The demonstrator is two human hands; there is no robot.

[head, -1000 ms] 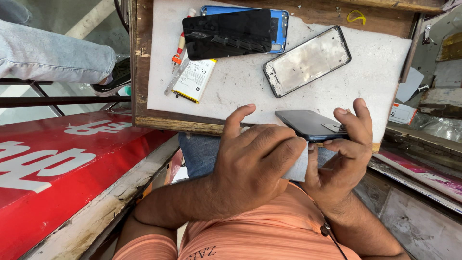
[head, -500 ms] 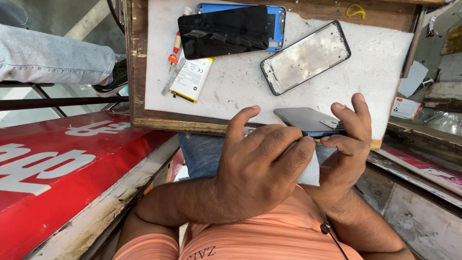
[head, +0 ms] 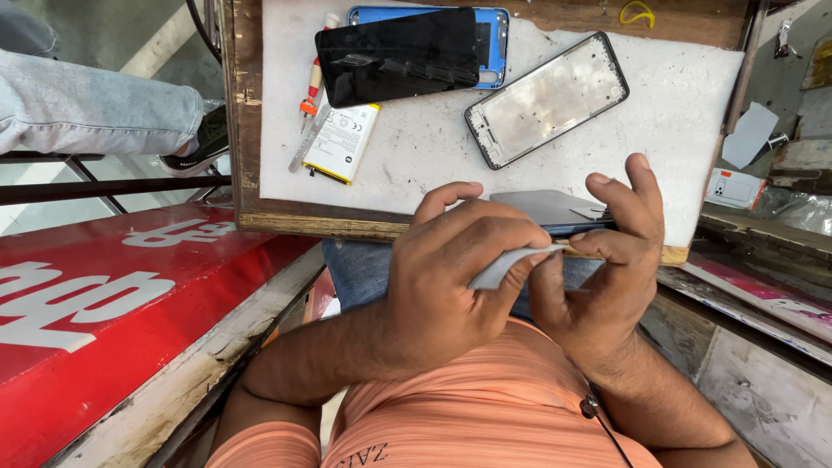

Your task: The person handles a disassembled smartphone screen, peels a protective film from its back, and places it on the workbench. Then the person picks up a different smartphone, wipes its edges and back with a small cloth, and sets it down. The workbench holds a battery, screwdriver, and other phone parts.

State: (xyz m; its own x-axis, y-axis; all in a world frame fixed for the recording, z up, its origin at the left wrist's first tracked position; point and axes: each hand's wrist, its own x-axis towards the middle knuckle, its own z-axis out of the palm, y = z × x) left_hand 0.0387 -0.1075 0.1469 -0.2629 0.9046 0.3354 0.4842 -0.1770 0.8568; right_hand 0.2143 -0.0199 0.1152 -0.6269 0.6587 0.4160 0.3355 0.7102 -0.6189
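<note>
My left hand [head: 451, 277] pinches a thin pale pry strip [head: 507, 267]; my right hand's [head: 607, 260] fingers [head: 628, 208] clamp the smooth grey slab phone [head: 550, 210] above the chalky white table [head: 416, 156].

We see a grey phone [head: 555, 211] with a dark edge, and a pale grey-white tool [head: 503, 267] pressed to it. The mat [head: 416, 165] is off-white and speckled with grime, set on a brown wooden board [head: 251, 130]. On it lie a glossy black screen [head: 399, 65], a bright blue case [head: 494, 39], a silver frame [head: 546, 100] rimmed in black, a white battery [head: 342, 143] with a yellow edge, and a screwdriver [head: 314, 78] — red, orange and white. The shirt [head: 485, 407] is orange with thin pale stripes. The sign [head: 104, 295] is red — white lettering across it.
</note>
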